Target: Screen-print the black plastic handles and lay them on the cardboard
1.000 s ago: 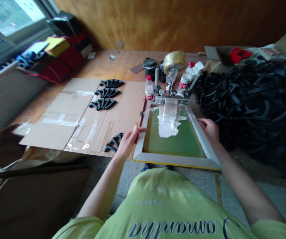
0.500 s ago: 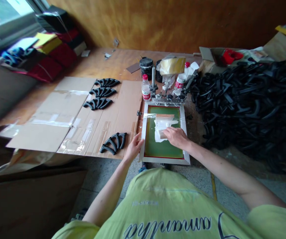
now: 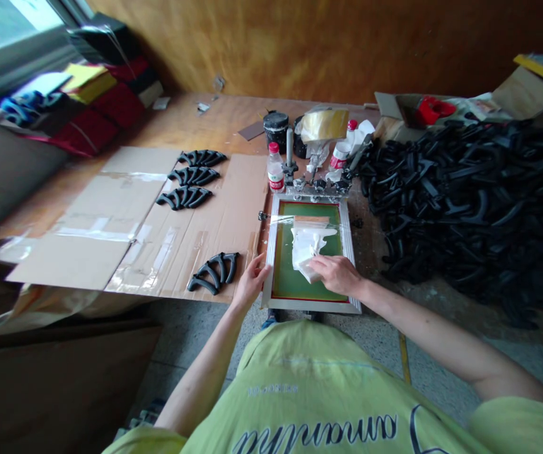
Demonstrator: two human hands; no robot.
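A silver-edged printing screen [image 3: 350,277] with green mesh lies flat in front of me. White ink [image 3: 305,243] covers the middle of the mesh. My right hand [image 3: 335,274] is closed on a small pale flat squeegee [image 3: 308,271], at the lower end of the ink; the fingers partly hide it. At the screen's left rail is my left hand [image 3: 253,280], fingers apart, with the thumb against the rail's outer edge. Just left of it, several curved black plastic parts [image 3: 213,272] lie fanned out on flattened cardboard [image 3: 155,255].
Black parts form a big heap [image 3: 460,195] on the right. Behind the screen stand a clamp bar [image 3: 316,189], a red-capped bottle [image 3: 275,169] and a black tub [image 3: 275,129]. More black parts [image 3: 186,197] sit in rows on the cardboard.
My right hand has drawn the squeegee a little toward me, and the white ink reaches lower on the mesh. My left hand stays by the rail.
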